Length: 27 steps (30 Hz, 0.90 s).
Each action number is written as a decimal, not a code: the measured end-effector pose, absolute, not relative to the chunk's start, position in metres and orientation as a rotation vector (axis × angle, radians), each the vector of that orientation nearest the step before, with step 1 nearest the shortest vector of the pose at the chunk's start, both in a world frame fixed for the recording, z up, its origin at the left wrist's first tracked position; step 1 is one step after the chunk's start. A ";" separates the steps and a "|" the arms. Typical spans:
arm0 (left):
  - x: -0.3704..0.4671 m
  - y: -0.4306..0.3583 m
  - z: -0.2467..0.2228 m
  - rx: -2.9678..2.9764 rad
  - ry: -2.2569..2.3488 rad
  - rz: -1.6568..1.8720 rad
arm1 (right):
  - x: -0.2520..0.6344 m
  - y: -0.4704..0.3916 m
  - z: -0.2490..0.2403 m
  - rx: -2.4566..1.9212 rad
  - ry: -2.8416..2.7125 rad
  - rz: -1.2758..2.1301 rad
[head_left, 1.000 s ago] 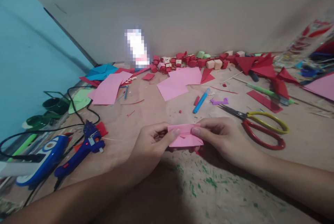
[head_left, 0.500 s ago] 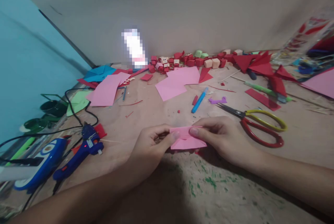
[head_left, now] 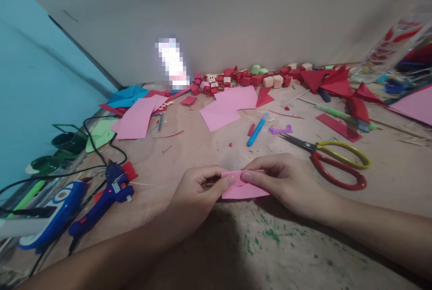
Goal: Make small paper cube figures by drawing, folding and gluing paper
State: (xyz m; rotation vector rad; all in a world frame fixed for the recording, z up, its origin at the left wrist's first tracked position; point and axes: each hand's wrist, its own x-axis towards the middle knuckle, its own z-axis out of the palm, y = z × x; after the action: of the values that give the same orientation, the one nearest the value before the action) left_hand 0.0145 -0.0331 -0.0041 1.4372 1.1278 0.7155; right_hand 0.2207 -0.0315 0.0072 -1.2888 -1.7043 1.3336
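Observation:
A small folded piece of pink paper (head_left: 248, 191) is held between both hands, low in the middle of the head view. My left hand (head_left: 202, 191) pinches its left side, thumb on the near face and fingers behind. My right hand (head_left: 281, 179) grips the top right part, its thumb pressed flat on the paper close to the left thumb. The fingertips behind the sheet are hidden. Scissors (head_left: 313, 148) with one yellow and one red handle lie just right of my right hand. Beyond the paper lies a blue marker (head_left: 258, 129).
A blue glue gun (head_left: 113, 186) with a black cord lies at left, near a blue-and-white device (head_left: 56, 215). Pink sheets (head_left: 224, 107) and small red paper boxes (head_left: 246, 81) line the back, beside a bright blurred screen (head_left: 173, 62). Red folded paper (head_left: 334, 80) lies at back right.
Both hands have lowered slightly with the pink paper. My right thumb has slid a little left along it, closer to the left thumb.

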 end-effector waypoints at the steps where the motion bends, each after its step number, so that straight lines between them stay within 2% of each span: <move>1: 0.015 -0.033 -0.004 1.438 1.132 0.718 | 0.221 -0.031 0.008 -1.292 -1.705 1.340; 18: 0.018 -0.034 -0.007 1.406 1.151 0.831 | 0.220 -0.032 0.009 -1.301 -1.400 1.489; 27: 0.016 -0.036 -0.001 1.475 1.234 0.888 | 0.221 -0.032 0.011 -1.344 -1.501 1.375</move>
State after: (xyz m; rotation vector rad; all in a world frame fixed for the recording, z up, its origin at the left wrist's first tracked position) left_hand 0.0157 -0.0364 -0.0009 1.4748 1.2336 0.8880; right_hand 0.2210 -0.0323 0.0106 -1.3436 -1.5013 1.3754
